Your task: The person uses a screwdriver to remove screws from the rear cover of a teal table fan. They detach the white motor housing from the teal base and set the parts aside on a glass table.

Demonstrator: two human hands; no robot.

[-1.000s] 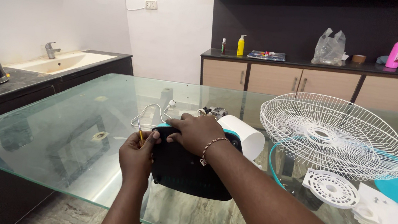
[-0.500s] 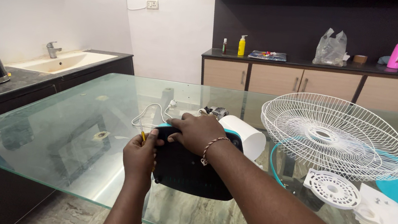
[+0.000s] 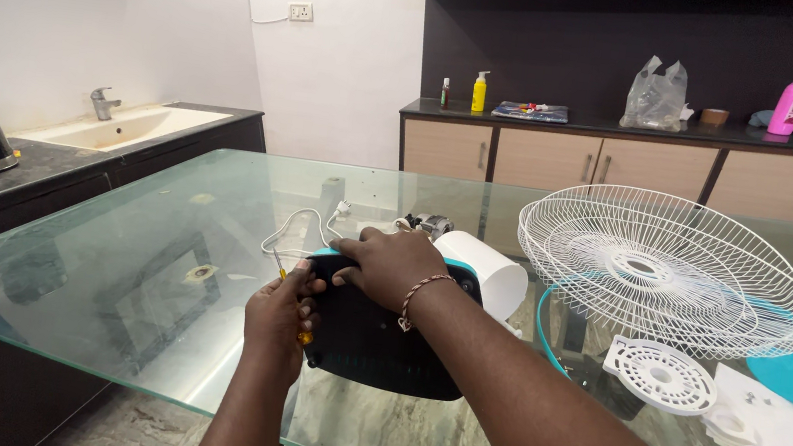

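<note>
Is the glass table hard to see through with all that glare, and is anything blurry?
Head view: the glass table shows soft reflections of the sink counter and wall, yet the floor shows through. Both hands, left hand and right hand, look sharp on the black base. Lighting is even; the white grille is crisp.
</note>
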